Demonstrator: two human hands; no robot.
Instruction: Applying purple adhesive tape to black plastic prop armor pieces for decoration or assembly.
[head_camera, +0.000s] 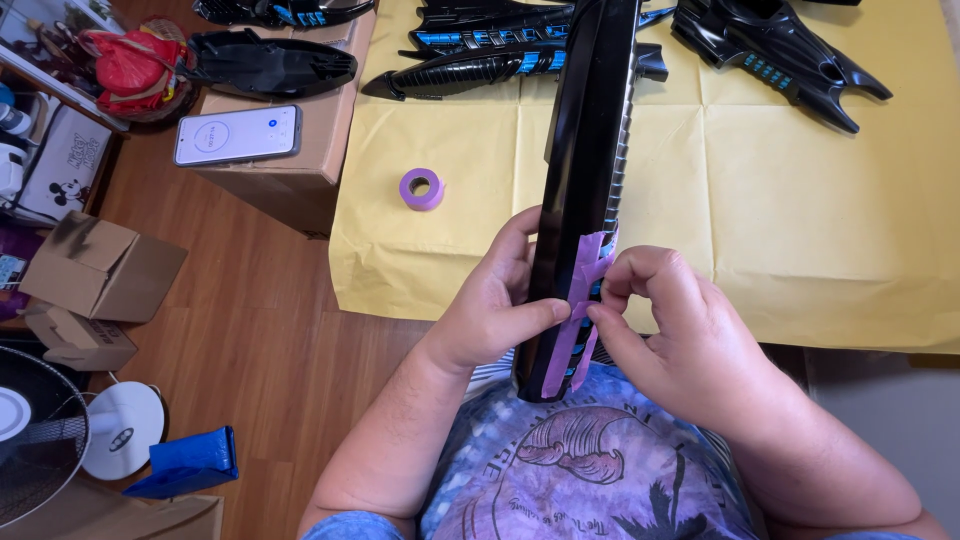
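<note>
Long black part (585, 150) propped from lap onto yellow-papered bench (800, 220). Left hand (490, 310) grips its side; right hand (670, 320) pinches purple tape strip (585, 300). Lower ribbed edge taped, upper bare. Tape roll (422, 188) lies apart.

Long glossy black part (585, 150) upright, purple tape (580, 320) along its lower edge.

A long glossy black part (583, 150) stands up from the person's lap, strips of purple tape (585, 300) along its lower ribbed edge. The left hand (495, 305) grips the part from the left — thumb pressed on the tape — while the right hand (665, 320) pinches the tape's right edge. Left of the part, a purple tape roll (421, 188) lies on yellow paper (800, 230); further left, a phone (237, 134) sits on a cardboard box (290, 170).
</note>
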